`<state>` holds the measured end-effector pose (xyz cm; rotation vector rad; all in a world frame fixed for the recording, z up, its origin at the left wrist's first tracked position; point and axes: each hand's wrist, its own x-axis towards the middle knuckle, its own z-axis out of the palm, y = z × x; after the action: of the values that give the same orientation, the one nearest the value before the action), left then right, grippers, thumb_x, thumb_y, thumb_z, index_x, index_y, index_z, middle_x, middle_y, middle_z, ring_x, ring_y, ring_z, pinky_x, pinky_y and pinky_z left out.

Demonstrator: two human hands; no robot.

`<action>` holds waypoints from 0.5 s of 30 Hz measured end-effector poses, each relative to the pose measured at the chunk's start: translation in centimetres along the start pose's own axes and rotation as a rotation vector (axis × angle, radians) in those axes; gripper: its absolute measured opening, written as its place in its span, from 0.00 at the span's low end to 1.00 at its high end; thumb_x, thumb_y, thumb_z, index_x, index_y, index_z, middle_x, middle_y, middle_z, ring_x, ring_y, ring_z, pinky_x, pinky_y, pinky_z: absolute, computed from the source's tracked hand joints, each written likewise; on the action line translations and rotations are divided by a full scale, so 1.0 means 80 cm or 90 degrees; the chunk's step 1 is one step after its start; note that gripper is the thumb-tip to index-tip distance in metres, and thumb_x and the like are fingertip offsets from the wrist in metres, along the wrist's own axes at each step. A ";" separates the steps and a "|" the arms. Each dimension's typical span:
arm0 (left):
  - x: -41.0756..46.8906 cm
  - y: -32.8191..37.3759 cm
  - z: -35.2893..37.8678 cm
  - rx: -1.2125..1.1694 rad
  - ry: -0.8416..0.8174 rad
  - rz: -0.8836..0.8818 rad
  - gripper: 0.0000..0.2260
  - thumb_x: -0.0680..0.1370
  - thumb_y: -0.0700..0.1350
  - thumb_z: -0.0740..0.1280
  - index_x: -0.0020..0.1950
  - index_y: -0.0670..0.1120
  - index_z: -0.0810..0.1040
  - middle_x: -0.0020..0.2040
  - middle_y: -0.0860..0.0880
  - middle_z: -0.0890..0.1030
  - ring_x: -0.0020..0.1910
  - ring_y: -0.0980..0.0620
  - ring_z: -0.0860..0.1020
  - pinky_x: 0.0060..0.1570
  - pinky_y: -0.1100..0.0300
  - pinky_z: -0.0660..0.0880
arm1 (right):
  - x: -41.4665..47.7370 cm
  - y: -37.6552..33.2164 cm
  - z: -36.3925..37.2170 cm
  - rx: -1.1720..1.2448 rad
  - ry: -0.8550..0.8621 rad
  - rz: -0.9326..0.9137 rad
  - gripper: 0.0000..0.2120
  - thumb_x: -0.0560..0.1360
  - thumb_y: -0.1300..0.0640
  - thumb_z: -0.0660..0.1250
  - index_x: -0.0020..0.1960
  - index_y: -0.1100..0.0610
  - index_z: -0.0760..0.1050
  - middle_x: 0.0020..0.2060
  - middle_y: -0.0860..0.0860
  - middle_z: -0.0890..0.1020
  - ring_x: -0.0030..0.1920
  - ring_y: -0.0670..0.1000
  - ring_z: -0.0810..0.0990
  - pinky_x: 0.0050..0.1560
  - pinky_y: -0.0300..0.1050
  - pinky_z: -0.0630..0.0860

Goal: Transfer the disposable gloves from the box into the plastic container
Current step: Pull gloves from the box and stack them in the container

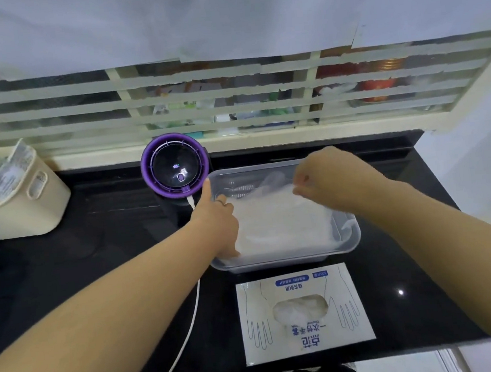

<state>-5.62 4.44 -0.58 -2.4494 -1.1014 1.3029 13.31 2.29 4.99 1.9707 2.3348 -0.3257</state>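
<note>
Your left hand [217, 218] lies on the gloves [281, 227] piled in the plastic container [350, 240], at its left side, with the index finger straight along the rim. Whether its grip closes on the pile cannot be told. Your right hand [324, 178] is over the pile's far right, its grip narrow, fingertips pinching a thin edge of the gloves. The box [348, 302] sits on the black bench [109, 244] just in front of the container. A purple device [176, 165] stands by the container's far left corner.
</note>
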 end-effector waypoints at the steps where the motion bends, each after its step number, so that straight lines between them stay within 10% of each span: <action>1: 0.000 0.000 0.000 -0.003 0.005 0.000 0.27 0.80 0.62 0.54 0.71 0.47 0.71 0.75 0.40 0.62 0.76 0.39 0.53 0.68 0.30 0.37 | -0.001 -0.009 0.005 0.026 -0.001 -0.037 0.12 0.79 0.51 0.61 0.52 0.56 0.81 0.49 0.52 0.83 0.47 0.52 0.81 0.53 0.50 0.78; 6: 0.000 0.000 0.001 -0.016 -0.004 -0.004 0.27 0.80 0.63 0.53 0.71 0.48 0.70 0.75 0.40 0.62 0.76 0.39 0.52 0.68 0.30 0.37 | 0.005 -0.015 0.080 0.072 -0.327 -0.090 0.20 0.81 0.47 0.56 0.64 0.58 0.75 0.65 0.53 0.75 0.63 0.54 0.73 0.66 0.50 0.67; 15: -0.013 -0.015 -0.002 -0.198 0.019 0.031 0.23 0.80 0.63 0.56 0.67 0.52 0.75 0.69 0.46 0.71 0.75 0.43 0.57 0.69 0.34 0.36 | 0.029 0.017 0.107 0.042 -0.415 -0.004 0.23 0.80 0.44 0.55 0.65 0.60 0.72 0.62 0.54 0.76 0.61 0.55 0.73 0.66 0.52 0.66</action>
<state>-6.51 4.65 0.75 -2.7189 -1.3332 1.1803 13.56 2.99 -3.95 1.5528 1.9202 -0.8967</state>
